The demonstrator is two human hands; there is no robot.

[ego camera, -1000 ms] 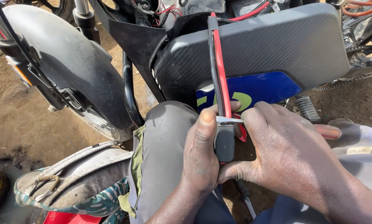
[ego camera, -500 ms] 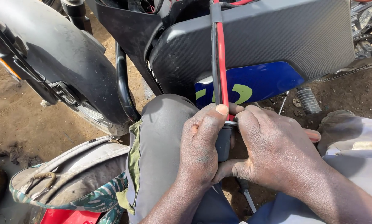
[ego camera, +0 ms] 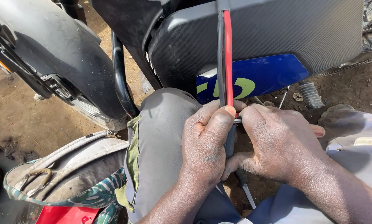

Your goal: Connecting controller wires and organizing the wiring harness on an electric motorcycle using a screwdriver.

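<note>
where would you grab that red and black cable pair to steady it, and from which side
Grip the red and black cable pair on the bare straight run just above the left hand and right hand, probably from the front. It hangs upright and taut against the grey carbon-look panel, so its back is blocked; lower down both hands already cover it.

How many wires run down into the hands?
2: a red wire and a black wire, side by side, both pinched between left hand and right hand. More may be hidden.
</note>
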